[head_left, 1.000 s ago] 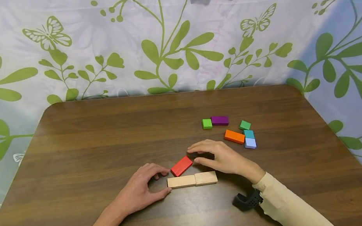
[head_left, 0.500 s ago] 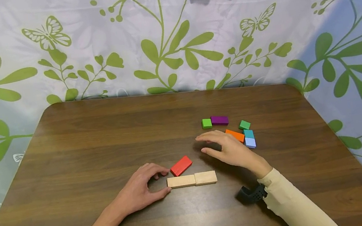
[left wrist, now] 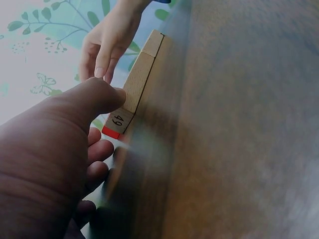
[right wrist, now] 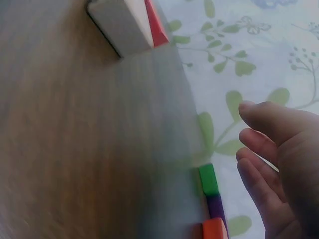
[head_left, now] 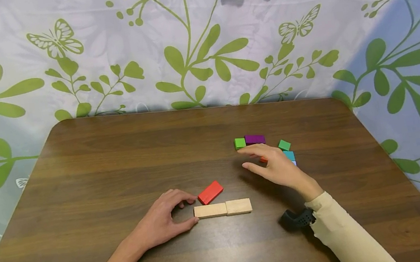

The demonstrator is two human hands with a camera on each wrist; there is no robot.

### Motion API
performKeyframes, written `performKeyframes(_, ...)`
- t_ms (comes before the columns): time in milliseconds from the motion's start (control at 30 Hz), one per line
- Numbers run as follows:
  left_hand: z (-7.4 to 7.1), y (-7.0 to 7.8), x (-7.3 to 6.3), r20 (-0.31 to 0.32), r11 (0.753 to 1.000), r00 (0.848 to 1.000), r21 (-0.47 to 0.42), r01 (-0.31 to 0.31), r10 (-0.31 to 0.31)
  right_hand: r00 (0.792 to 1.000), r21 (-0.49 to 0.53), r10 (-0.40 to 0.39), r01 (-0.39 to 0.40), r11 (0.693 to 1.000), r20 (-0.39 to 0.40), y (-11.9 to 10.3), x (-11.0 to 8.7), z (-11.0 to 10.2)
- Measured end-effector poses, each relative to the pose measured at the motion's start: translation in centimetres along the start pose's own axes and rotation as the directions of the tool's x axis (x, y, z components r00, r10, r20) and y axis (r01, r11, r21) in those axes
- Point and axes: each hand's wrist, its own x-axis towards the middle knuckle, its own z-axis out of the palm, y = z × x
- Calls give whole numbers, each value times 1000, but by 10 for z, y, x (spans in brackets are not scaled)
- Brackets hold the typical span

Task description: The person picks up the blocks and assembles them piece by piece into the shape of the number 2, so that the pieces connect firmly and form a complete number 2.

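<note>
Two plain wooden blocks [head_left: 210, 210] lie end to end in a row in front of me. Just behind them a red block [head_left: 210, 192] rests at a slant. My left hand [head_left: 166, 218] lies beside the row's left end, its thumb tip right at the wooden block and its fingers near the red one. In the left wrist view the near block end [left wrist: 118, 121] bears the number 49. My right hand [head_left: 275, 166] hovers with relaxed fingers over the orange block [head_left: 263, 159], hiding most of it, and holds nothing.
A light green block [head_left: 240, 143] and a purple block [head_left: 255, 139] sit side by side behind the right hand. To its right are a green block [head_left: 284, 145] and a teal block [head_left: 289, 155]. A patterned cloth [head_left: 98, 52] hangs beyond the table's far edge.
My right hand has moved away from the red block, to the right and back, and now covers most of the orange block. The left hand and the blocks have stayed put.
</note>
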Motion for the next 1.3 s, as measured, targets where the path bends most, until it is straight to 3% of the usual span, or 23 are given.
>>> performKeyframes(600, 0, 2, 0, 5, 1000, 1000, 9, 24, -24, 993, -43, 104, -106, 993, -50, 18, -7, -27)
performKeyframes(1000, -1, 2, 0, 10, 1000, 1000, 8, 17, -17, 974, -109, 228, -226, 968, 3, 33, -14, -35)
performKeyframes(1300, -1, 2, 0, 9, 1000, 1000, 9, 23, -23, 966, -135, 257, -250, 959, 36, 36, -15, -34)
